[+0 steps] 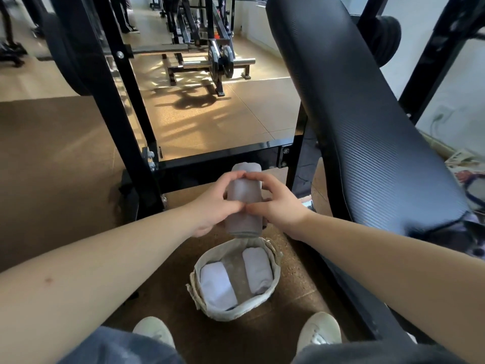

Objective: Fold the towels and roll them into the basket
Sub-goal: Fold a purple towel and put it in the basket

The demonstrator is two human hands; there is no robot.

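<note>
While a black pad (367, 127) fills the right side and a black frame (223, 156) crosses behind, the basket (231, 315) sits on the brown floor (65, 166). Above its far rim a rolled grey towel (242, 195) is held on end, slightly tilted. The left hand (212, 206) and right hand (280, 203) curl round its sides, thumbs and fingertips meeting. Two white rolls (217, 285) (258, 269) lie apart inside the basket, along its left and right walls.
</note>
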